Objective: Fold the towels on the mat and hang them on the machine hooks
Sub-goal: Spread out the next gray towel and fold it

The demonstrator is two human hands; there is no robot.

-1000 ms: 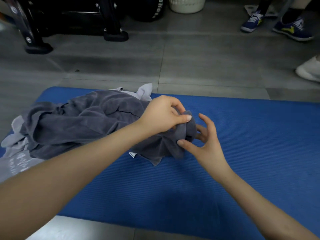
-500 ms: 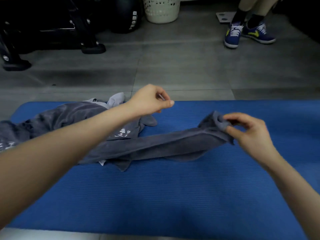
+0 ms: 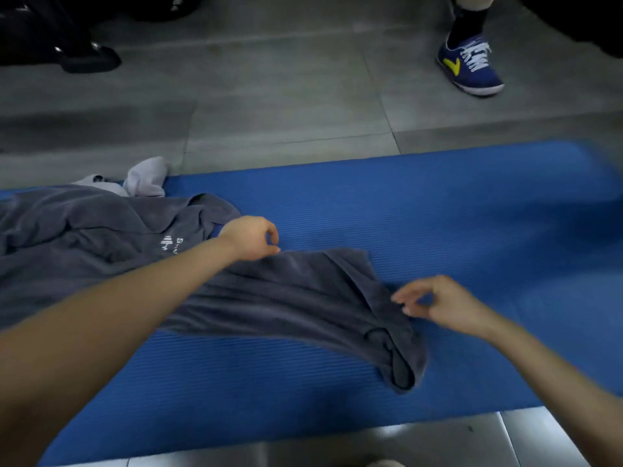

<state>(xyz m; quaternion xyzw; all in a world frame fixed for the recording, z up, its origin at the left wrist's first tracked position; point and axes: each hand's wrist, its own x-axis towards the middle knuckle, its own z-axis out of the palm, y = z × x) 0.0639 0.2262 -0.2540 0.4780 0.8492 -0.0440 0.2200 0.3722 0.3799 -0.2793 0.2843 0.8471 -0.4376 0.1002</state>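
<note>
The grey floor fills the top of the view. The blue mat lies across the middle, from 9 o'clock to 3 o'clock. A heap of dark towels sits on the mat at 9 o'clock, with a pale towel poking out behind it. One dark towel is pulled out of the heap and lies flat near the middle. Its long side runs from 9 o'clock down to 5 o'clock, and the 5 o'clock end is rolled over on itself. The left hand is at the towel's far edge. Its fingers are curled, and the thumb and first finger meet right at that edge, but I cannot tell if cloth is between them. The right hand is just beside the towel's right side, its fingers loose and apart, holding nothing. The towel lies at 9 o'clock from those fingertips and the rolled end at 7 o'clock, so I think the right hand is the nearer one to flatten it. A blue shoe stands on the floor at 1 o'clock. Half a second ago the right hand pinched the towel's end up and the towel was bunched thin. Now that hand has let go and the towel lies wider and flatter. The left hand was up off the cloth and is now down at it.
</note>
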